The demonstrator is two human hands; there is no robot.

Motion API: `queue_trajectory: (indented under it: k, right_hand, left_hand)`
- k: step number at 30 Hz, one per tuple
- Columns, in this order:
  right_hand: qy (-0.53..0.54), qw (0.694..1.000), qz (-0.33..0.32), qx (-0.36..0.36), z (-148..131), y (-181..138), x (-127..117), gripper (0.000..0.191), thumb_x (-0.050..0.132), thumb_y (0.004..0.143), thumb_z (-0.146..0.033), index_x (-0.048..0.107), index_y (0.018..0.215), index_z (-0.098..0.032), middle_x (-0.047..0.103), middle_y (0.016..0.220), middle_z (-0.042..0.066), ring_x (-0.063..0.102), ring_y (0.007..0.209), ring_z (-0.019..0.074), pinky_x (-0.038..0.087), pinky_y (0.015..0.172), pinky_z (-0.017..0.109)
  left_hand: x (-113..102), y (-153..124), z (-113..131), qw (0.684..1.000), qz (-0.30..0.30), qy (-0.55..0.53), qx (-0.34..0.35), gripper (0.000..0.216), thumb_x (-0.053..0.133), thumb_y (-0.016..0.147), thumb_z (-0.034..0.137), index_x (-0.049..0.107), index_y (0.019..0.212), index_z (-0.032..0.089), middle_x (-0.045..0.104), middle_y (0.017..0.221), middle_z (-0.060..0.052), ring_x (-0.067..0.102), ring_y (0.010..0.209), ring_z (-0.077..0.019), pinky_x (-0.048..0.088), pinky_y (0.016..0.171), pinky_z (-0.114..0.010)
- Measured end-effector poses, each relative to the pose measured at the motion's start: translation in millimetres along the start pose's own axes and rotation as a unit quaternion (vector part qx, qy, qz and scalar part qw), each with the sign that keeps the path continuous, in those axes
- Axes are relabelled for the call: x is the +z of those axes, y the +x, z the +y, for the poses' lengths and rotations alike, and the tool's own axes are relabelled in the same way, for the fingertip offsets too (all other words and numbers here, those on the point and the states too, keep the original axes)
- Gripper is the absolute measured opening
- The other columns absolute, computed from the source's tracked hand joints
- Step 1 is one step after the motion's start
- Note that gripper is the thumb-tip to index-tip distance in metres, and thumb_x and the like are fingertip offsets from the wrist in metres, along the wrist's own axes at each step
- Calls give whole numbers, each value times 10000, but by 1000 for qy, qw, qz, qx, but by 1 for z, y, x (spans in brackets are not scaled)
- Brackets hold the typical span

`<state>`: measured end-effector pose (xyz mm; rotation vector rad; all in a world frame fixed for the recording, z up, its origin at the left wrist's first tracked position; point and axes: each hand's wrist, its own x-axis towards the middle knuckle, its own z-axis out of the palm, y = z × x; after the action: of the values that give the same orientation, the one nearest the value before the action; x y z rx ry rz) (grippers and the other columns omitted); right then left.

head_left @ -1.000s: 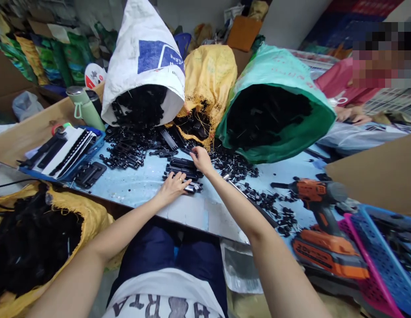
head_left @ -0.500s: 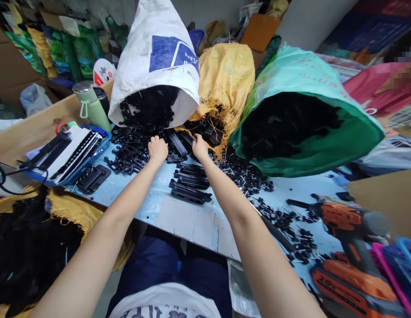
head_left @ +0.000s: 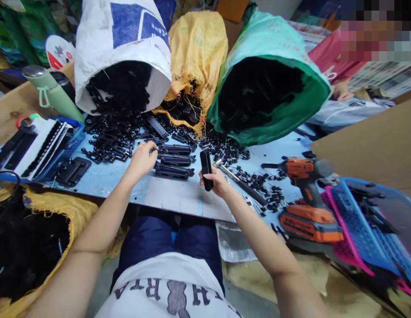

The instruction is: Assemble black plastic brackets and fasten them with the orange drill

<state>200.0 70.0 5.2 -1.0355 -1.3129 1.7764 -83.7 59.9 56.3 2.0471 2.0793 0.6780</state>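
My right hand is closed around a long black plastic part and holds it nearly upright above the table's front. My left hand is at the left end of a row of similar black plastic parts, its fingers curled. Whatever those fingers may pinch is hidden. Behind the left hand spreads a pile of small black plastic pieces. Just right of the held part lies a hammer, with black clips with nails scattered around it.
White, yellow and green sacks of black parts lie open at the back. An orange cordless drill and a blue basket stand right. Left are a green bottle and blue tray. Another person's hand shows at right.
My right hand has come back from the yellow sack's mouth, now holding the black plastic part. My left hand has drawn back from the pile to the row's left end. The view has shifted.
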Motion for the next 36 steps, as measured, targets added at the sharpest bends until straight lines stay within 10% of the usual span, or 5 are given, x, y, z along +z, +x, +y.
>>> queue_trajectory:
  k: [8, 18, 26, 31, 36]
  right_hand:
    - [-294, 934, 85, -184, 19, -56, -2, 394, 666, 702, -460, 601, 988, -196, 550, 918, 45, 533, 805, 171, 465, 686, 309]
    - [-579, 790, 45, -199, 36, -100, -44, 437, 618, 778, -480, 602, 1131, -222, 620, 1074, 122, 542, 1021, 275, 369, 940, 475]
    - [-183, 977, 88, -59, 30, -60, 34, 535, 330, 915, -508, 383, 1385, -256, 618, 812, 36, 567, 578, 152, 507, 561, 324]
    - [-209, 968, -6, -136, 27, -65, 40, 457, 595, 797, -463, 599, 1199, -247, 612, 876, 32, 568, 706, 137, 513, 682, 314]
    - [-59, 989, 128, -52, 24, -57, 47, 588, 470, 850, -535, 426, 1365, -254, 583, 687, -4, 555, 526, 120, 520, 500, 286]
  left_hand:
    - [38, -85, 75, 943, -204, 126, 229, 331, 352, 763, -37, 530, 976, 142, 602, 843, -98, 549, 876, -230, 435, 740, -324]
    - [85, -104, 47, 971, -116, -96, 184, 313, 413, 898, 204, 484, 1199, 156, 571, 1039, -112, 552, 982, -218, 456, 854, -363]
    - [91, -108, 78, 927, -13, -371, 45, 346, 460, 901, 306, 570, 1194, 160, 595, 933, -66, 579, 870, -151, 477, 790, -291]
    - [70, -95, 72, 920, 15, -386, 67, 322, 501, 884, 299, 614, 1161, 181, 567, 824, -25, 556, 793, -122, 463, 759, -264]
    - [50, -96, 73, 915, 22, -386, 118, 338, 459, 909, 276, 575, 1214, 189, 587, 936, -50, 559, 878, -127, 457, 810, -273]
